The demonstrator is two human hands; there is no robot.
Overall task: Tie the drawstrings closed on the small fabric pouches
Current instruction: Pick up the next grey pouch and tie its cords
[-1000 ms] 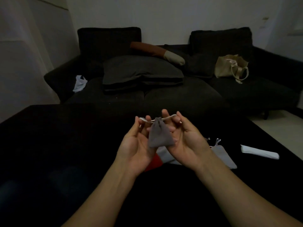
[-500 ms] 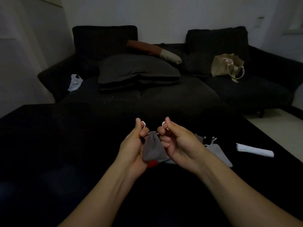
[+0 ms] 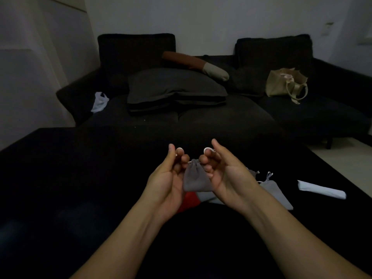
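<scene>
A small grey fabric pouch [image 3: 194, 177] hangs between my two hands above the black table [image 3: 80, 178], its neck gathered tight. My left hand [image 3: 171, 178] has its fingers curled round the pale drawstring on the pouch's left side. My right hand [image 3: 223, 174] curls its fingers round the drawstring on the right side. Both hands sit close to the pouch's neck, so little string shows. Below them lie a red pouch [image 3: 188, 202] and grey pouches [image 3: 275, 190] with loose strings, partly hidden by my right wrist.
A white folded item [image 3: 321, 189] lies on the table at the right. Behind the table stands a dark sofa [image 3: 221, 117] with cushions, a beige tote bag [image 3: 285, 83] and a white plastic bag [image 3: 99, 101]. Pale floor shows at far right.
My hands dropped lower and closed in toward the pouch's neck. The drawstring, stretched wide between them a second ago, is now gathered in my curled fingers.
</scene>
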